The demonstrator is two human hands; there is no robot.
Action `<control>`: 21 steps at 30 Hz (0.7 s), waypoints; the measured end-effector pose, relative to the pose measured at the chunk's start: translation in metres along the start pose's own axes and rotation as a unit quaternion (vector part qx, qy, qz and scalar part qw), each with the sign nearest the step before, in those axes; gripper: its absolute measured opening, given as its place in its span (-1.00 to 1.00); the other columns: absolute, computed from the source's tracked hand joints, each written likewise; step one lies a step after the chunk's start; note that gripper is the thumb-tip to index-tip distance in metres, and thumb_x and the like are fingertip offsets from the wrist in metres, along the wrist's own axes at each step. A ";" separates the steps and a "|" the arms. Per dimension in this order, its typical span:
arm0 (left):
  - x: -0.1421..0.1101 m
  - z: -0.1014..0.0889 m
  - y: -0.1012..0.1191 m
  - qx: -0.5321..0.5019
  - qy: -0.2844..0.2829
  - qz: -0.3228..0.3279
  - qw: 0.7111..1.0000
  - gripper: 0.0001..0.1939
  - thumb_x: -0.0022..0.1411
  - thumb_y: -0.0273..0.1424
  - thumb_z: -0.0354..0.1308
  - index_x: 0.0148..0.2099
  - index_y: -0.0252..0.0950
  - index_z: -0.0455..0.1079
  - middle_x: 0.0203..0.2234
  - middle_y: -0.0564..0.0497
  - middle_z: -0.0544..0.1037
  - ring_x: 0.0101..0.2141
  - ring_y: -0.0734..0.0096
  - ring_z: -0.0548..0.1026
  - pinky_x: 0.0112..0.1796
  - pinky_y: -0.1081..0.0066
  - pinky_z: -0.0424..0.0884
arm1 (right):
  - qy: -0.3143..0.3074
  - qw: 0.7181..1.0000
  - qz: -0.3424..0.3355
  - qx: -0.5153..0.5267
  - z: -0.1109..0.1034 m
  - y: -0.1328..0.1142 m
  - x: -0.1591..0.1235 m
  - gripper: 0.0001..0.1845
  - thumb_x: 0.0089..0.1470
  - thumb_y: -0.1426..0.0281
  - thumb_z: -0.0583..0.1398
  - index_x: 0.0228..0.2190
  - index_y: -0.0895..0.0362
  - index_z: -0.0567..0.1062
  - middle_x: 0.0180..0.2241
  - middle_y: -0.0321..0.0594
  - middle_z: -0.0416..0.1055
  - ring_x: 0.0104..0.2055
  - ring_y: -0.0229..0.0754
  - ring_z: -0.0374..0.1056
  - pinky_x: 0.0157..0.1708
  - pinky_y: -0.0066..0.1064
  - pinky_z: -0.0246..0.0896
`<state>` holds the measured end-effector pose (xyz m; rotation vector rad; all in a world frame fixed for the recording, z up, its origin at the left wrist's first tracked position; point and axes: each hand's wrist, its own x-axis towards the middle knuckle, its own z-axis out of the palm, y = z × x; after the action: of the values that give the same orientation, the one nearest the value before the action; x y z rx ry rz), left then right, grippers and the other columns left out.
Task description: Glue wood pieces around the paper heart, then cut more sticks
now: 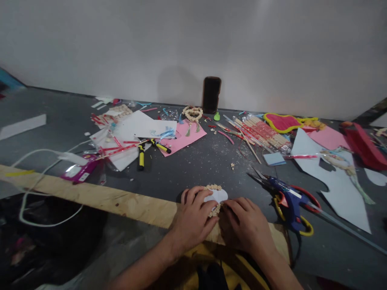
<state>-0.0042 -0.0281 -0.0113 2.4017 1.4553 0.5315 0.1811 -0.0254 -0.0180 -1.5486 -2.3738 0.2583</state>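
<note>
A small rounded white cutout [217, 196], edged with little beige pieces, lies at the near edge of the dark table. My left hand [195, 213] holds it from the left, fingers curved over its side. My right hand [248, 221] is closed, with thumb and fingertips together at the cutout's lower right edge; what they pinch is too small to make out. Part of the cutout is hidden under my left fingers. Just right of my right hand lie a blue glue gun [290, 199] and scissors [307, 231] with yellow handles. A small beige cluster [232, 166] sits beyond the cutout.
A phone [211, 94] leans against the wall. Yellow-and-black pliers [141, 157], white paper [142, 125], pink paper [189, 137] and a white cable [22, 209] are at the left. Wrapped sticks [266, 131], pale cut paper [344, 193] and a red item [364, 145] lie at the right.
</note>
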 end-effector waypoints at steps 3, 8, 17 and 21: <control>0.000 -0.001 0.001 -0.003 0.001 -0.006 1.000 -0.74 0.15 -0.29 0.05 -0.09 -0.21 0.34 -0.01 -0.05 0.32 0.02 0.11 0.12 -0.04 0.07 0.07 | -0.013 1.000 0.000 -0.006 0.000 0.001 0.000 -0.79 0.11 0.45 0.06 -0.22 0.06 0.44 -0.34 -0.20 0.40 -0.29 -0.18 0.28 -0.27 -0.36 0.13; 0.000 0.001 0.001 -0.004 0.002 -0.009 1.000 -0.74 0.15 -0.30 0.06 -0.09 -0.19 0.34 -0.01 -0.03 0.32 0.03 0.11 0.12 -0.04 0.06 0.06 | 0.000 1.000 -0.009 0.001 -0.001 0.001 0.003 -0.79 0.13 0.44 0.04 -0.25 0.08 0.45 -0.35 -0.20 0.40 -0.29 -0.19 0.29 -0.27 -0.38 0.14; 0.001 -0.010 -0.009 -0.044 -0.022 -0.005 0.999 -0.53 0.04 -0.25 0.14 0.03 -0.22 0.25 0.04 -0.08 0.27 0.07 0.12 0.10 0.03 0.10 0.06 | -0.004 1.000 -0.010 -0.001 -0.005 0.005 0.005 -0.77 0.13 0.41 0.03 -0.20 0.04 0.43 -0.32 -0.21 0.41 -0.30 -0.21 0.33 -0.31 -0.38 0.18; 0.003 -0.017 -0.021 -0.064 -0.061 0.015 0.996 -0.35 0.01 -0.32 0.16 0.16 -0.25 0.09 0.14 -0.14 0.13 0.14 0.14 0.04 0.08 0.11 0.04 | -0.008 1.000 -0.024 -0.007 -0.004 0.005 0.004 -0.78 0.10 0.42 0.06 -0.25 0.01 0.46 -0.32 -0.23 0.42 -0.30 -0.22 0.34 -0.32 -0.40 0.17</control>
<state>-0.0272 -0.0154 -0.0042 2.3173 1.2957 0.4607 0.1854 -0.0191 -0.0155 -1.4983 -2.4268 0.2466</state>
